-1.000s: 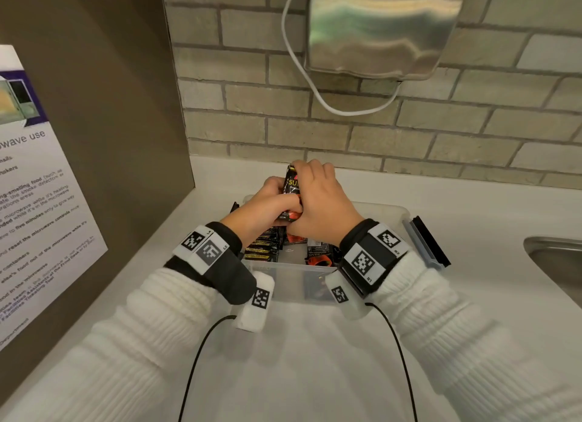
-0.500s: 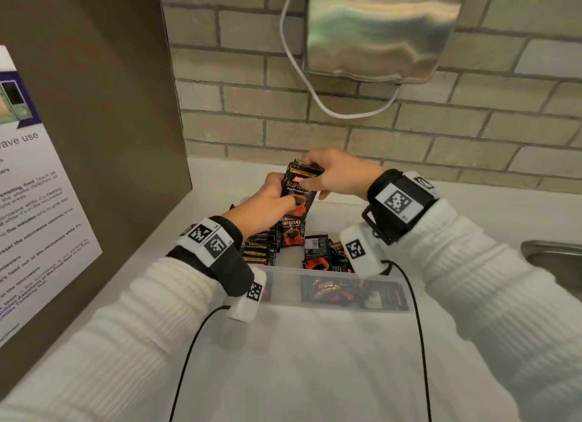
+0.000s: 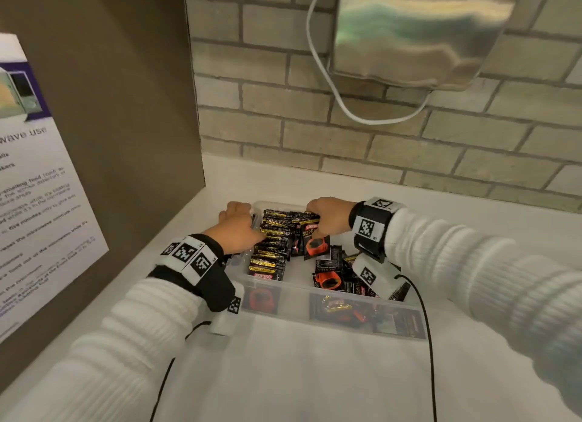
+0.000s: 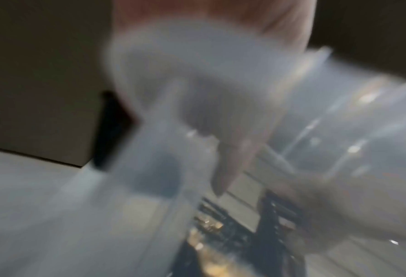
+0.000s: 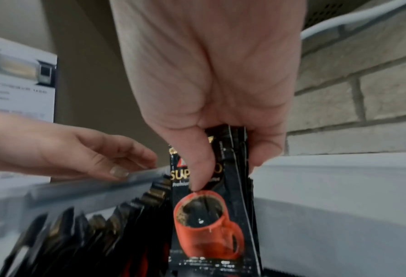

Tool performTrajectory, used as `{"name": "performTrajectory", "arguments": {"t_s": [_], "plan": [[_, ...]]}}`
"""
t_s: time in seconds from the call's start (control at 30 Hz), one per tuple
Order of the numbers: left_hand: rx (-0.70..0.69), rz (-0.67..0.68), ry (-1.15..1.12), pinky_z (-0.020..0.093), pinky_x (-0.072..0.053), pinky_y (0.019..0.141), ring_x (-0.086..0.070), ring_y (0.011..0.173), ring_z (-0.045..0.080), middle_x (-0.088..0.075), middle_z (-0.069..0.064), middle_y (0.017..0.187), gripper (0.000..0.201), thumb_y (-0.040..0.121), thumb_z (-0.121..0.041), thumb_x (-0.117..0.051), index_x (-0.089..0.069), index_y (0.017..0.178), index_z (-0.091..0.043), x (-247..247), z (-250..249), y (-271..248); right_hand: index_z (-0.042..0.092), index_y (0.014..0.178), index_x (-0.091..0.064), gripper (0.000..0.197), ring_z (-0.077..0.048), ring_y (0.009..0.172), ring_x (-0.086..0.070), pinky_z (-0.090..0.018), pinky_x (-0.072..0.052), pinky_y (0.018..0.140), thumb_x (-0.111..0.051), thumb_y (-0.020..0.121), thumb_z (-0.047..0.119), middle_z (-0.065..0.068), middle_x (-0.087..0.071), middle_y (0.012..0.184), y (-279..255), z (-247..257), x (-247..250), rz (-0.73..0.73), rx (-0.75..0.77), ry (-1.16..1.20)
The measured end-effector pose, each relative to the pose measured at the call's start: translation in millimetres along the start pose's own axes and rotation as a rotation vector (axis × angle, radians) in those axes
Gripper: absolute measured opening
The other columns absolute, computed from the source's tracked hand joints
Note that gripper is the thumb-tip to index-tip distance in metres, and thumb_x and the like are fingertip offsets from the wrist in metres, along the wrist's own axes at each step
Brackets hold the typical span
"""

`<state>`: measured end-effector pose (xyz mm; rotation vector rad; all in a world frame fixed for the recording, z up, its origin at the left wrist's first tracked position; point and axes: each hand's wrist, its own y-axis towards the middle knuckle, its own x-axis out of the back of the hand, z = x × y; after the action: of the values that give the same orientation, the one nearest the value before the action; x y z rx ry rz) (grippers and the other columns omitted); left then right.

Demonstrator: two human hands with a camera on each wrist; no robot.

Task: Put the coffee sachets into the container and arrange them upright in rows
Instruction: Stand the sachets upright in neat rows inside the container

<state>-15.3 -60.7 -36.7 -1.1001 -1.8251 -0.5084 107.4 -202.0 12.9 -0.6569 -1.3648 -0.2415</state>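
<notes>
A clear plastic container (image 3: 293, 302) stands on the white counter. Along its left side runs a row of upright black coffee sachets (image 3: 272, 248), which also shows in the right wrist view (image 5: 90, 234). Several loose sachets (image 3: 330, 276) lie at its right. My right hand (image 3: 315, 223) pinches a small bunch of sachets (image 3: 315, 243) upright at the far end, beside the row; thumb in front, fingers behind (image 5: 225, 172). My left hand (image 3: 242, 226) rests on the left rim (image 5: 78, 187) with relaxed fingers (image 5: 116, 161), holding nothing. The left wrist view is blurred.
A brown panel with a microwave notice (image 3: 37, 201) stands close on the left. On the brick wall behind hangs a steel dispenser (image 3: 419, 34) with a white cable (image 3: 330, 84). Black wrist cables (image 3: 428, 343) trail across the counter in front.
My right hand has brought the bunch of sachets down from above into the container's far end. My left hand has let go of the bunch and moved to the left rim.
</notes>
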Motion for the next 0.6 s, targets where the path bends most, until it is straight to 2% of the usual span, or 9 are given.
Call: {"name": "performTrajectory", "arguments": {"t_s": [0.03,0.1,0.13,0.23,0.4,0.5,0.6], "plan": [[0.029,0.024,-0.027,0.037,-0.035,0.099,-0.038,0.123,0.032,-0.035,0.015,0.135,0.053,0.09,-0.03,-0.055,-0.034,0.133,-0.008,-4.6,4.9,3.1,0.003,0.14,-0.032,0.061,-0.027,0.125,-0.042,-0.029,-0.038,0.09,-0.06,0.089,0.02,-0.013,-0.038,0.143,4.9,0.4,-4.9,0.029,-0.009,-0.002],[0.045,0.029,-0.088,0.038,-0.041,0.093,-0.048,0.113,0.032,-0.042,0.015,0.128,0.044,0.092,-0.027,-0.051,-0.038,0.129,-0.007,-11.3,9.2,6.1,0.002,0.142,-0.028,0.063,-0.027,0.129,-0.04,-0.03,-0.038,0.1,-0.059,0.089,0.019,-0.013,-0.036,0.145,14.3,3.2,-14.9,0.06,-0.028,0.014],[0.043,0.022,-0.1,0.037,-0.043,0.09,-0.05,0.11,0.032,-0.044,0.015,0.126,0.041,0.093,-0.025,-0.049,-0.04,0.127,-0.006,-13.0,9.2,6.7,0.001,0.14,-0.032,0.059,-0.028,0.126,-0.044,-0.032,-0.04,0.098,-0.058,0.09,0.016,-0.015,-0.041,0.141,18.7,4.2,-19.9,0.057,-0.038,0.018],[0.032,0.011,-0.113,0.037,-0.042,0.085,-0.051,0.107,0.032,-0.042,0.015,0.125,0.037,0.094,-0.024,-0.045,-0.041,0.126,-0.006,-16.3,10.9,7.8,-0.002,0.13,-0.038,0.047,-0.027,0.106,-0.054,-0.033,-0.047,0.084,-0.057,0.088,0.008,-0.013,-0.052,0.121,25.9,5.4,-36.6,0.02,-0.064,0.046],[0.016,0.017,-0.115,0.032,-0.04,0.081,-0.05,0.104,0.029,-0.037,0.014,0.13,0.038,0.095,-0.024,-0.043,-0.038,0.13,-0.008,-17.8,12.9,6.5,0.004,0.13,-0.033,0.057,-0.028,0.111,-0.048,-0.031,-0.044,0.082,-0.065,0.083,0.014,-0.013,-0.041,0.125,24.4,1.0,-51.3,-0.087,-0.082,0.134],[0.016,0.018,-0.119,0.032,-0.039,0.082,-0.049,0.099,0.027,-0.034,0.015,0.132,0.038,0.096,-0.023,-0.042,-0.037,0.13,-0.008,-16.6,10.1,4.6,0.008,0.125,-0.037,0.052,-0.027,0.108,-0.047,-0.033,-0.042,0.074,-0.063,0.082,0.019,-0.011,-0.04,0.121,21.4,-0.8,-52.4,-0.16,-0.059,0.032],[0.016,0.022,-0.122,0.031,-0.039,0.081,-0.046,0.092,0.023,-0.033,0.015,0.132,0.038,0.096,-0.022,-0.042,-0.037,0.13,-0.007,-16.4,9.5,3.0,0.012,0.124,-0.036,0.063,-0.027,0.105,-0.045,-0.036,-0.047,0.073,-0.07,0.073,0.027,-0.008,-0.036,0.12,19.3,-3.2,-54.9,-0.256,-0.05,-0.017]]}}
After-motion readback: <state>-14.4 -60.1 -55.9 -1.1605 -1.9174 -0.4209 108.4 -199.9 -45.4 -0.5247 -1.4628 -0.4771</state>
